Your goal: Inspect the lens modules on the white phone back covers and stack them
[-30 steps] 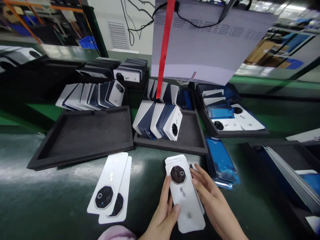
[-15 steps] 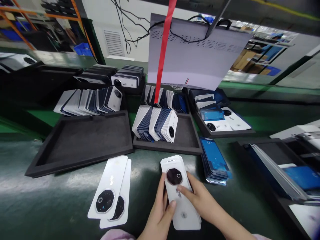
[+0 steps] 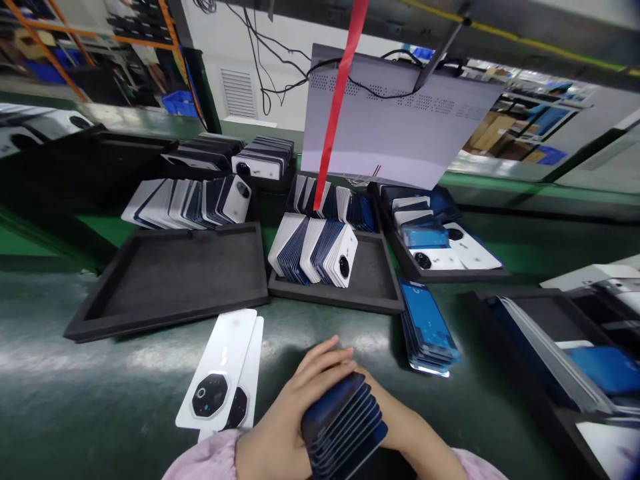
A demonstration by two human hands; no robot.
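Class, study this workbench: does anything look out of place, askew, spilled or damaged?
No spill or damage is visible. Slightly odd are the two white panels, overlapping out of line on the bench rather than in the black tray behind them; that may be deliberate.

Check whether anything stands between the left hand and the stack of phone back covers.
Nothing visible does: the left hand holds the stack of phone back covers directly, dark sides showing. The right hand is at the stack's other side, its fingers mostly hidden.
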